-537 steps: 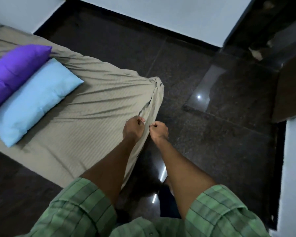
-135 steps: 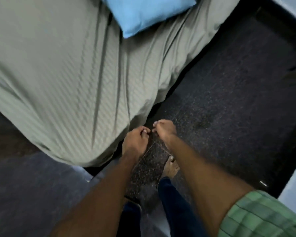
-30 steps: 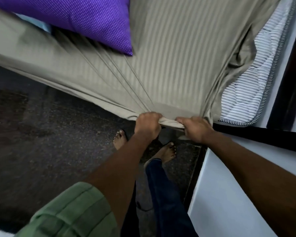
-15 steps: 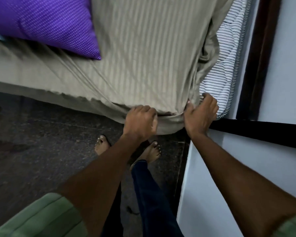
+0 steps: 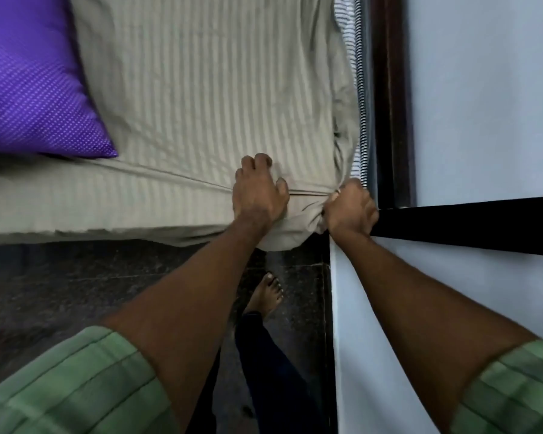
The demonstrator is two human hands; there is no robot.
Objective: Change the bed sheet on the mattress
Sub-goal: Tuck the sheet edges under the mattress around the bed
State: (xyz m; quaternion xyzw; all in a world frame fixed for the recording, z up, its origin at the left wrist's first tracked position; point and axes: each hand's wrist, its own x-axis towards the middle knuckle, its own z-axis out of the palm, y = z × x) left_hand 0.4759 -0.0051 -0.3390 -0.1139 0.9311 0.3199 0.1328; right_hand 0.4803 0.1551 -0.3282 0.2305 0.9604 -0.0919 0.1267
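The bed sheet (image 5: pixel 201 89) fills most of what I see: a dull beige-grey cloth woven with faint lengthwise stripes, spread over the mattress (image 5: pixel 356 89) and lying fairly smooth across the top. It turns down over the near edge, where a long straight crease runs along the fold and the hem hangs to the dark speckled floor (image 5: pixel 60 283). Toward the corner by the wall (image 5: pixel 483 89) the cloth gathers into deep wrinkles and a loose bunch that droops below the edge. Along the right side a narrow strip of the mattress shows uncovered, white with thin dark stripes and a corded border.

A purple pillow (image 5: pixel 29 73) with small pale dots lies on the sheet at the upper left.

My left hand (image 5: pixel 259 195) rests on top of the sheet near the corner, fingers bent and pressing into the cloth, thumb out to the side. My right hand (image 5: pixel 351 208) is clenched around the bunched corner of the sheet, right beside the mattress edge and the dark skirting.

My bare foot (image 5: pixel 265 296) stands on the floor below.
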